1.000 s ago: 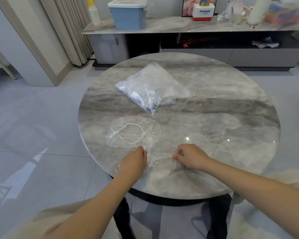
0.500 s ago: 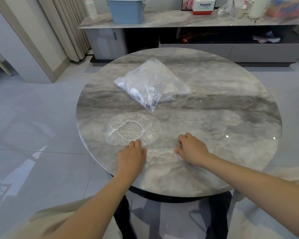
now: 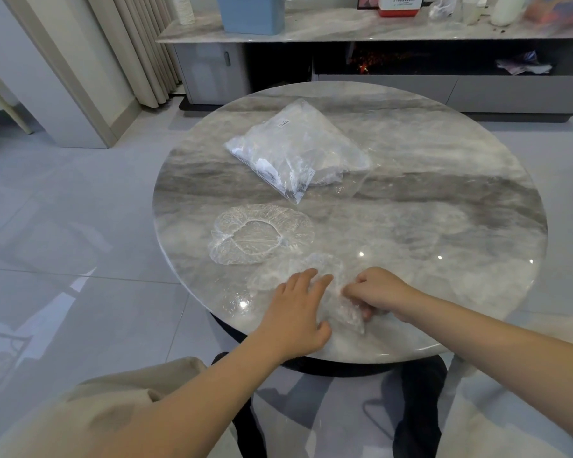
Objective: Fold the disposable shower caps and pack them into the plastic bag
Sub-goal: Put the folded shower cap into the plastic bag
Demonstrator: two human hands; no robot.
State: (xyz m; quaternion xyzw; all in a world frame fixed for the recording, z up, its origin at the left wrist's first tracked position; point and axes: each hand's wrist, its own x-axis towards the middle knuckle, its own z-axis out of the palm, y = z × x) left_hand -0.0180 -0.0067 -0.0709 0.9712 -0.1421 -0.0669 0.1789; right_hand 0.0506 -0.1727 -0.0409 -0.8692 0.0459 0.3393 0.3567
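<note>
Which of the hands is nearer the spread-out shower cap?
Left. The left hand lies just below the spread-out shower cap; the right hand is farther right.

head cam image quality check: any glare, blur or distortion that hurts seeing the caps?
Head view: bright glare spots on the glossy table close to the hands; the clear cap being folded, under the left hand and gripped by the right hand, nearly vanishes against the marble; the flat cap and the plastic bag read clearly; wide-angle bending at the edges; top right shelf items blurred.

Round marble table (image 3: 444, 200) bears plastic bag (image 3: 295, 153) and shower caps (image 3: 258, 233).
</note>
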